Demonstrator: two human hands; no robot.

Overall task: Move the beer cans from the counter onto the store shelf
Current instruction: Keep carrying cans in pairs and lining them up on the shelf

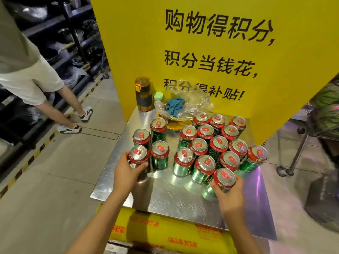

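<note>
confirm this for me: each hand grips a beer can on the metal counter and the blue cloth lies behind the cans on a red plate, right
Not quite. In the head view the blue cloth lies on clear plastic over a yellow plate, not a red one. The rest holds: the left hand and right hand each grip a beer can on the metal counter.

Green beer cans (159, 159) (red-banded tops).

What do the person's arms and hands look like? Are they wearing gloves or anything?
No gloves. The left hand and right hand are both bare, and both forearms are bare as far as the picture shows, with no sleeves in view. No watch, rings or bracelets show on the wrists or fingers.
</note>
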